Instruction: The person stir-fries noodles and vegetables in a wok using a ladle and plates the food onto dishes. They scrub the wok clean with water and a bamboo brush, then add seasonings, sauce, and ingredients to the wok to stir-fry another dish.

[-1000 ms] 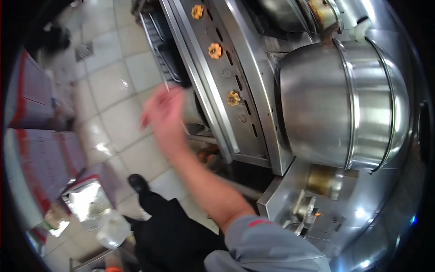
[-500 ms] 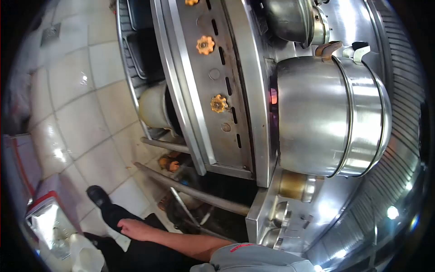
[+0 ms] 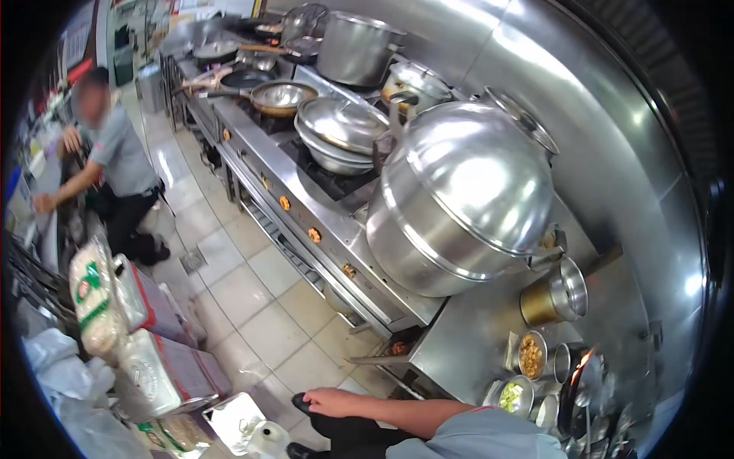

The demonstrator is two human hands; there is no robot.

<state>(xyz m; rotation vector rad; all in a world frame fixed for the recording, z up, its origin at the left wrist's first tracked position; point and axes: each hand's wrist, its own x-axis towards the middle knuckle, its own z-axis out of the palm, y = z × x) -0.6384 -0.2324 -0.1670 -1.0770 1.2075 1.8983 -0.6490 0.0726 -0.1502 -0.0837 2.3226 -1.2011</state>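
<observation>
Tiled kitchen aisle (image 3: 252, 329), apparently a moment between grasps.
A steel range (image 3: 330, 254) flanks the floor, with a steel worktop (image 3: 474, 336) at its near end; a big domed pot (image 3: 459, 191) stands on the range, a bowl of browned pieces (image 3: 544, 346) on the worktop. The right hand (image 3: 332, 402), fingers loose, nothing visibly held, lies over or against the black trousers (image 3: 363, 434); handling cookware calls for a reach. The left hand is out of view.

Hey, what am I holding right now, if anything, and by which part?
Nothing shows in your right hand, though its palm is hidden. Your left hand is out of view, so that one cannot be told.
</observation>
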